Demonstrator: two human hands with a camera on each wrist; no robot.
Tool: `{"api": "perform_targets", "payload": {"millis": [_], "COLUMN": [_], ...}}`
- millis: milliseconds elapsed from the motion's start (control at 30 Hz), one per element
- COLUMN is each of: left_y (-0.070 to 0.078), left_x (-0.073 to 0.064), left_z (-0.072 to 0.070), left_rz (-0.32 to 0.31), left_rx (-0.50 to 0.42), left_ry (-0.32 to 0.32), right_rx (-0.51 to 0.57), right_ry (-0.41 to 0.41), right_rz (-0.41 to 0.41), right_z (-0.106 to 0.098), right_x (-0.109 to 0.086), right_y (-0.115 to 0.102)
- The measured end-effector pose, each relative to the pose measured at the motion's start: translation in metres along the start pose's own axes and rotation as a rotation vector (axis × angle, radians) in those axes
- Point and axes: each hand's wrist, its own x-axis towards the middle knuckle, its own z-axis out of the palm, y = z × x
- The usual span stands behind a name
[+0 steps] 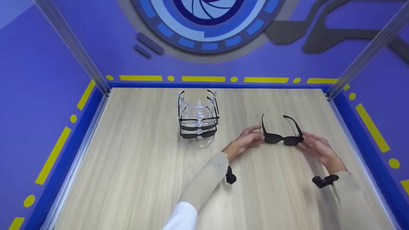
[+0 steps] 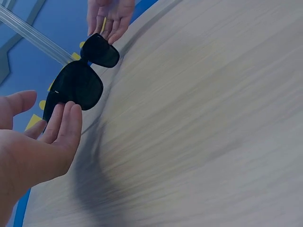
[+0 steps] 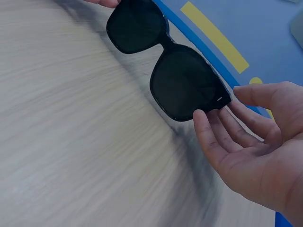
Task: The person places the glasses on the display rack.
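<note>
A pair of black sunglasses (image 1: 273, 138) with dark lenses is between the two hands, temples unfolded and pointing away. At its right hinge corner, my right hand (image 1: 319, 148) pinches the frame, the thumb by the corner and the fingers below it. My left hand (image 1: 244, 140) is at the other end. In the left wrist view, the left fingertips (image 2: 71, 116) touch the lower outer part of the frame, while the thumb stands apart. Whether the sunglasses touch the table is hard to tell.
Left of the hands, a clear display stand (image 1: 201, 147) bears several pairs of glasses, including dark sunglasses (image 1: 189, 136) at the bottom. The wood-grain table (image 1: 134, 166) is enclosed by blue panels (image 1: 38, 86) with yellow markings.
</note>
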Motion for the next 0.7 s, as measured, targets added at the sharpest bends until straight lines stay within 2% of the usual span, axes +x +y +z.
{"api": "perform_targets", "payload": {"millis": [233,467,700], "left_y": [-0.003,0.0,0.003], "left_x": [-0.003,-0.009,-0.017], "left_z": [-0.002,0.0,0.001], "left_rz": [0.01,0.014,0.037], "left_rx": [0.015,0.025,0.065], "left_ry": [0.029,0.009,0.015], "right_rx": [-0.036,-0.034,-0.014], "right_ry": [-0.029,-0.065,-0.126], "right_rz": [-0.028,-0.046,-0.036], "right_z": [0.001,0.0,0.005], "right_x": [-0.001,-0.008,-0.013], "right_y": [0.005,0.004,0.002]}}
